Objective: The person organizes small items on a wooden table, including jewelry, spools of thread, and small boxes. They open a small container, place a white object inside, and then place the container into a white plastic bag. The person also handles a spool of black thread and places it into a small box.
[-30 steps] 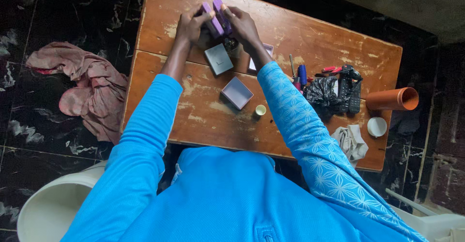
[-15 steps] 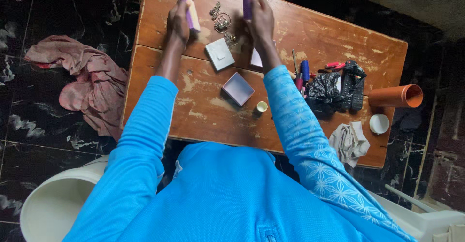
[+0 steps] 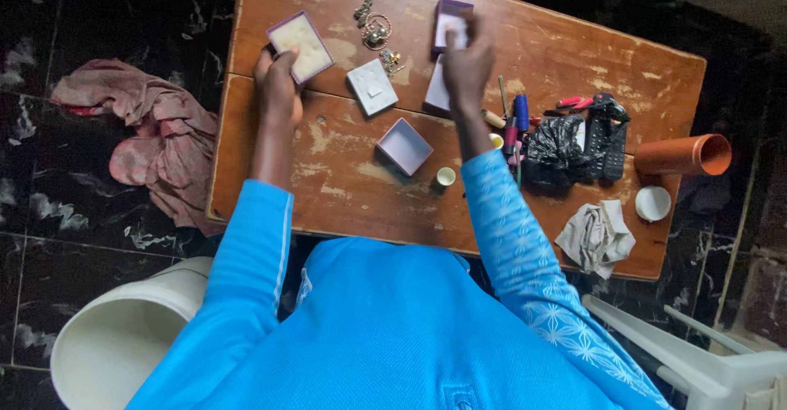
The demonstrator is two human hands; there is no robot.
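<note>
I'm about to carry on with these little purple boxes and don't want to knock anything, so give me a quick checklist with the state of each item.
1. Left hand grips the open purple box half with cream padding: ok.
2. Right hand holds the other purple box half: ok.
3. Jewellery pile lies on the wooden table, between both halves, clear of both hands: ok.
4. Whether every jewellery piece is out of the boxes: cannot tell.
5. Small yellow cap sits back from the table edge: ok.
</note>
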